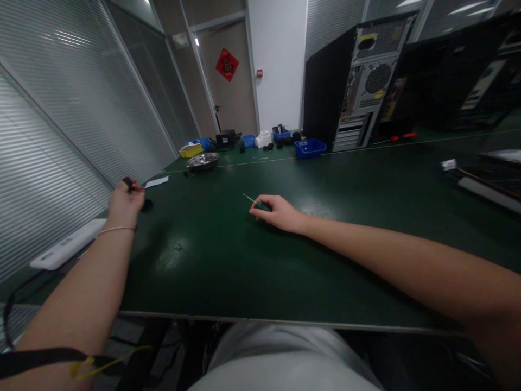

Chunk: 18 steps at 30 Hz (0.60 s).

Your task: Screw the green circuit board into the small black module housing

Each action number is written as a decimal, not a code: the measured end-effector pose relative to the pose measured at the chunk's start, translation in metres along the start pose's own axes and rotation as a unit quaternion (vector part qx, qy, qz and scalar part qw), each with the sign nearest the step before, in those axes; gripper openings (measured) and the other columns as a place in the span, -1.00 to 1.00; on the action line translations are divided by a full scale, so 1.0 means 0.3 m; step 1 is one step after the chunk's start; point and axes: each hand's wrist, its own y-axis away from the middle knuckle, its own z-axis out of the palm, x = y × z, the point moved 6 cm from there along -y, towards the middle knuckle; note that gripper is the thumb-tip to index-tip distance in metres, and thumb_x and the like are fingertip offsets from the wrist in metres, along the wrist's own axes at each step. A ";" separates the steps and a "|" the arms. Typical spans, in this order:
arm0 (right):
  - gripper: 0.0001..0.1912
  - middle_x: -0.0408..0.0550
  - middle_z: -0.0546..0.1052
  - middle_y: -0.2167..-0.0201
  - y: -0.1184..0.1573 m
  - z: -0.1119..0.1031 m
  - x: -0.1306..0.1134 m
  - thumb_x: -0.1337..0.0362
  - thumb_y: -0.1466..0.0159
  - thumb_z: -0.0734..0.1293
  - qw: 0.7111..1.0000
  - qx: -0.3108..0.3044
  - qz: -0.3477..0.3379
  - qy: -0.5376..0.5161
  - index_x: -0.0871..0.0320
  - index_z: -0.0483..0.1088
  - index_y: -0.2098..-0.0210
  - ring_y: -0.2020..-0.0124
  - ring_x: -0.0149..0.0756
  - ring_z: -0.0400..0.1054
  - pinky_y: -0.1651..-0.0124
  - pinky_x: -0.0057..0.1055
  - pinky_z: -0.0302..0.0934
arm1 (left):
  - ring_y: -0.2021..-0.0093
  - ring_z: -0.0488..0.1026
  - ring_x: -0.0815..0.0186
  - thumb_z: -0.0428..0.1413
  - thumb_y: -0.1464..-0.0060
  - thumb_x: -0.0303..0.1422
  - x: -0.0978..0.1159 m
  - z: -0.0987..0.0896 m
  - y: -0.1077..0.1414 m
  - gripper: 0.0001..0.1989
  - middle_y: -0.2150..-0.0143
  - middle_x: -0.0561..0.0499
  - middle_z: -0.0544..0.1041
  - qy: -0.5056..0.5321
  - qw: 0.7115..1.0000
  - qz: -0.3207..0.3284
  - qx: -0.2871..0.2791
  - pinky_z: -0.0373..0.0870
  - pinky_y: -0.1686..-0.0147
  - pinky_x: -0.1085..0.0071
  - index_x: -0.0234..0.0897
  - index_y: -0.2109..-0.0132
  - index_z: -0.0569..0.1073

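While both hands sit out on the green desk (228,260), work looks barely begun: tool in hand, no part under it.
R hand (280,213) rests on desk w/ grip pinched round a small screwdriver (257,204), thin shaft pointing up-left, tip in open air, nothing near it. L hand (125,202) at desk's left edge, grip pinched on a small black piece (128,182); another dark bit (147,204) lies just beside it. PC tower (358,87) stands well apart at the far side, blue bin (310,147) in front. Can't tell what's been loosened; judging by this, most is left.
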 end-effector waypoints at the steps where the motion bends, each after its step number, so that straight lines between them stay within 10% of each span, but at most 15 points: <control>1: -0.78 -0.13 0.47 0.44 0.001 0.000 -0.002 0.19 -0.26 0.30 1.000 0.000 0.005 -0.001 0.22 0.42 0.21 0.48 -0.41 0.30 0.39 -0.43 0.18 | 0.57 0.14 0.54 -0.28 -0.22 -0.69 -0.036 0.059 0.031 -0.72 0.53 0.12 0.25 0.002 1.000 -0.023 -0.013 0.15 0.52 0.69 -0.33 0.38 0.14; 5: -0.76 -0.12 0.45 0.41 0.004 -0.001 0.002 0.17 -0.27 0.29 1.000 0.008 0.006 -0.007 0.22 0.40 0.18 0.50 -0.43 0.26 0.42 -0.44 0.16 | 0.51 0.33 0.45 -0.01 -0.18 -0.57 -0.168 0.329 0.239 -0.92 0.44 0.00 0.45 -0.009 0.990 -0.091 -0.104 0.32 0.45 0.51 -0.36 0.28 0.32; 9: -0.72 -0.12 0.41 0.32 0.004 -0.022 0.020 0.13 -0.27 0.28 0.997 0.063 -0.034 -0.005 0.15 0.34 0.09 0.46 -0.44 0.24 0.43 -0.46 0.14 | 0.44 0.37 0.42 0.16 -0.09 -0.41 -0.201 0.569 0.526 -0.85 0.33 -0.04 0.52 -0.036 0.921 -0.100 -0.376 0.32 0.42 0.48 -0.33 0.19 0.37; 12: -0.69 -0.13 0.38 0.31 0.003 -0.046 0.038 0.16 -0.28 0.26 0.994 0.098 -0.039 -0.009 0.11 0.27 0.02 0.46 -0.44 0.23 0.43 -0.47 0.14 | 0.40 0.38 0.41 0.16 -0.11 -0.31 -0.199 0.616 0.655 -0.78 0.27 -0.05 0.53 -0.069 0.873 -0.099 -0.472 0.33 0.38 0.46 -0.31 0.12 0.41; 18: -0.72 -0.12 0.38 0.30 0.004 -0.056 0.033 0.20 -0.30 0.23 0.997 0.073 -0.040 0.004 0.11 0.29 0.00 0.48 -0.45 0.21 0.43 -0.46 0.15 | 0.24 0.43 0.35 0.16 -0.09 -0.29 -0.216 0.597 0.658 -0.73 0.09 -0.11 0.51 -0.084 0.877 -0.117 -0.459 0.37 0.17 0.38 -0.32 0.08 0.52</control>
